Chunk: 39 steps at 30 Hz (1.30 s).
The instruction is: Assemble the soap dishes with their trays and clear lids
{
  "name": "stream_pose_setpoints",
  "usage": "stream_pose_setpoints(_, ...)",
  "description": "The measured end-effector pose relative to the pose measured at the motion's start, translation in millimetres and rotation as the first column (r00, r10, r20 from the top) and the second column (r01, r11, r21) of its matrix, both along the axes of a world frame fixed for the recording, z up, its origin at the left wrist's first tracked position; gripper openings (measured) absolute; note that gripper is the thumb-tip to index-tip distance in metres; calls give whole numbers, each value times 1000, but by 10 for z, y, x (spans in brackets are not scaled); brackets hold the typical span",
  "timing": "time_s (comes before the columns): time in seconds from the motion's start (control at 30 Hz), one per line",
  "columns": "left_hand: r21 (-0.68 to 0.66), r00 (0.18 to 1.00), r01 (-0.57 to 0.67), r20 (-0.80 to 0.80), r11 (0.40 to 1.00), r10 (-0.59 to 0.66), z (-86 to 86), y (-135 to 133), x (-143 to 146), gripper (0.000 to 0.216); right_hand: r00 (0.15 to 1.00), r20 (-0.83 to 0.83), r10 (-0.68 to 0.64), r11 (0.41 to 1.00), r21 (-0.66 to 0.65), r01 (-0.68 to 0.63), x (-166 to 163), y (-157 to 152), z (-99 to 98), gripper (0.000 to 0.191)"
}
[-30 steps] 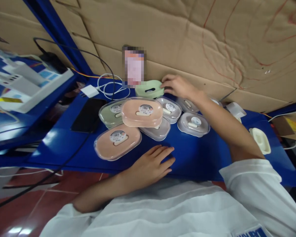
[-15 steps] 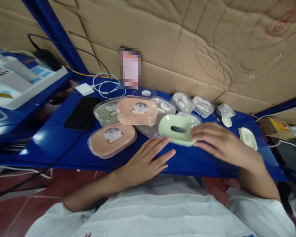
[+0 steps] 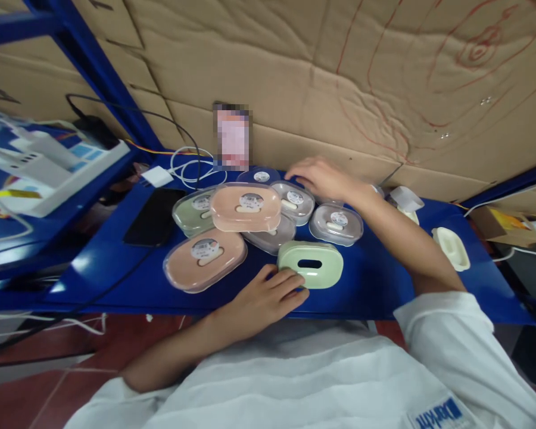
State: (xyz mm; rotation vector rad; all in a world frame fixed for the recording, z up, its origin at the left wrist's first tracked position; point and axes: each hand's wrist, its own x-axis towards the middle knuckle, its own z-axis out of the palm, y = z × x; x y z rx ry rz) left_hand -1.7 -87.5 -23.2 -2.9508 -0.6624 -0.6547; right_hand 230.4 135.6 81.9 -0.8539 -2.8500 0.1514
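Note:
My left hand point(image 3: 268, 298) has its fingers curled over the front left edge of a light green oval soap dish point(image 3: 324, 275). The dish lies with its slotted face up near the table's front edge. Farther back, my right hand point(image 3: 324, 179) is stretched out over the rear of the table, blurred, with nothing visible in its fingers. It is nearest to a grey soap box with a clear lid point(image 3: 295, 208); another grey soap box point(image 3: 337, 225) sits in front of it. Two pink soap boxes, one stacked point(image 3: 245, 217) and one lower point(image 3: 205, 262), lie to the left.
A green soap box point(image 3: 190, 217) is partly under the stacked pink one. A black phone point(image 3: 154, 217), a white charger point(image 3: 157, 176) and a power strip point(image 3: 78, 176) are at left. A cream dish point(image 3: 451, 249) lies at right. Cardboard point(image 3: 286, 77) walls off the back.
The green soap dish has been turned over and set down, and my right hand has let go and moved to the back. My left hand has taken hold of the dish.

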Motion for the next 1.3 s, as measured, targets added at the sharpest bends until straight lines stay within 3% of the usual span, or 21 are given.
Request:
stream_pose_setpoints(0.1,-13,1000,25,-9,1000,-25,23,-12,-22,20,990,128,61,998,-12,-60,-264,610,-254,54)
stream_pose_setpoints(0.23,0,998,63,2,998,-63,38,-21,-42,18,953,287,99,995,-48,-89,-430,963,-399,85)
stream_pose_setpoints(0.37,22,998,57,8,998,-58,34,-22,-45,18,953,267,143,989,-84,-125,-376,1039,-414,71)
stream_pose_setpoints(0.6,-11,998,63,6,998,-63,57,-22,-64,27,942,334,-27,996,-66,52,86,1029,-403,67)
stream_pose_setpoints(0.77,-20,1000,6,-3,1000,-6,10,-36,-51,35,963,268,4,999,-46,9,104,894,-465,82)
stream_pose_setpoints(0.9,-35,997,-82,8,996,82,-47,-37,-32,35,983,182,35,995,-96,-18,70,740,-453,61)
stream_pose_setpoints(1.07,-72,999,-32,3,997,33,-47,3,-20,37,991,52,-122,992,-32,124,336,451,-261,48)
stream_pose_setpoints(1.2,-69,1000,-20,23,997,22,-29,16,-14,36,963,-112,-245,965,71,254,666,17,-94,44)
stream_pose_setpoints(1.3,-78,999,-30,13,997,31,-20,8,-12,35,920,-294,-259,912,240,333,984,-538,-53,37)
